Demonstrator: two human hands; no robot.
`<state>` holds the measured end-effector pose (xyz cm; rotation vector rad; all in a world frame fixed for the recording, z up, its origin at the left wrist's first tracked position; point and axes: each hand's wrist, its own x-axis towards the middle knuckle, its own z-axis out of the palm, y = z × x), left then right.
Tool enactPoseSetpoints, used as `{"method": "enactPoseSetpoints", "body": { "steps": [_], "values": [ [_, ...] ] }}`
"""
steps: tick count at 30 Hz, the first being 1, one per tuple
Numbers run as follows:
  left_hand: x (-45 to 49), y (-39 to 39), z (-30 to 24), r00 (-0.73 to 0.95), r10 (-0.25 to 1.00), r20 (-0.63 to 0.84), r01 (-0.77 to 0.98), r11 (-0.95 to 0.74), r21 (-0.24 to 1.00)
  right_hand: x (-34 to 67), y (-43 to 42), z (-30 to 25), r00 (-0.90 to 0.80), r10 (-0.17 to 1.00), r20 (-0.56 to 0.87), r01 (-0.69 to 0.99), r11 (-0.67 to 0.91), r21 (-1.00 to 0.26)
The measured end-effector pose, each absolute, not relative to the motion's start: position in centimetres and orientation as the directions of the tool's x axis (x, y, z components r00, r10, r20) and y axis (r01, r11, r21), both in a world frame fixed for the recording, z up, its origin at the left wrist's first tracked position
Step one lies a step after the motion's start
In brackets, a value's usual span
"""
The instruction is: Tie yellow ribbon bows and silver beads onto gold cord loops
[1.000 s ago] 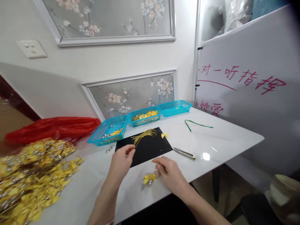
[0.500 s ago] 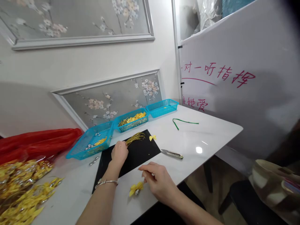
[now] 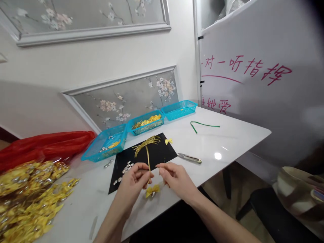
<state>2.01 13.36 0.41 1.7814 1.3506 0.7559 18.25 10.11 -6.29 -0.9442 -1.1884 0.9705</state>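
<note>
Near the front edge of the white tabletop [image 3: 227,141], with the left hand [image 3: 135,179]: pinching the near end of a single gold strand [image 3: 147,158] between thumb and forefinger, remaining fingers curled under. Running from that pinch away across the black mat [image 3: 164,153], toward the fanned bundle of gold strands [image 3: 149,140] at the mat's far edge. Just right of the pinch, the right hand [image 3: 177,179], fingers loosely curled, thumb and forefinger drawn close and aimed at the strand. Cannot tell whether anything is caught between them. Between and just below both hands, on the bare tabletop: a yellow bow [image 3: 152,190], touched by neither as far as can be seen. On the mat's left part, a scatter of small silver pieces [image 3: 127,166]; at its far right corner, a smaller yellow bow [image 3: 168,141]. Right of the mat, thread snips [image 3: 189,157] lying flat, and farther off a bent green tie [image 3: 202,124]. Along the far side, against the wall, three turquoise baskets in a row: left [image 3: 106,145], middle [image 3: 146,121] heaped with yellow pieces, right [image 3: 179,108]. At far left, a red mesh bag [image 3: 43,146], and nearer, a large heap of yellow bows [image 3: 27,195] spilling over the tabletop's left end. To the right, a whiteboard [image 3: 253,101] with red handwriting.
</note>
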Motion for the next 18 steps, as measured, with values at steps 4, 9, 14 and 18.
{"method": "enactPoseSetpoints", "body": {
  "steps": [4,9,14,18],
  "values": [
    [1.8,9.6,-1.0,0.309,0.951,-0.023,0.430,-0.118,0.895,17.8,10.2,-6.0,0.109,0.962,0.252,-0.081,0.262,-0.962],
    [1.7,8.0,-1.4,0.340,0.939,-0.054,0.376,-0.083,0.923,17.1,10.5,-6.0,0.113,0.968,0.223,-0.066,0.232,-0.971],
    [0.9,6.8,-0.9,0.347,0.932,-0.106,0.299,-0.003,0.954,16.9,10.4,-6.4,0.139,0.962,0.234,-0.049,0.243,-0.969],
    [0.4,5.5,-0.6,0.296,0.948,-0.118,0.224,0.051,0.973,16.6,9.9,-6.4,0.141,0.943,0.300,-0.010,0.305,-0.952]
  ]
}}
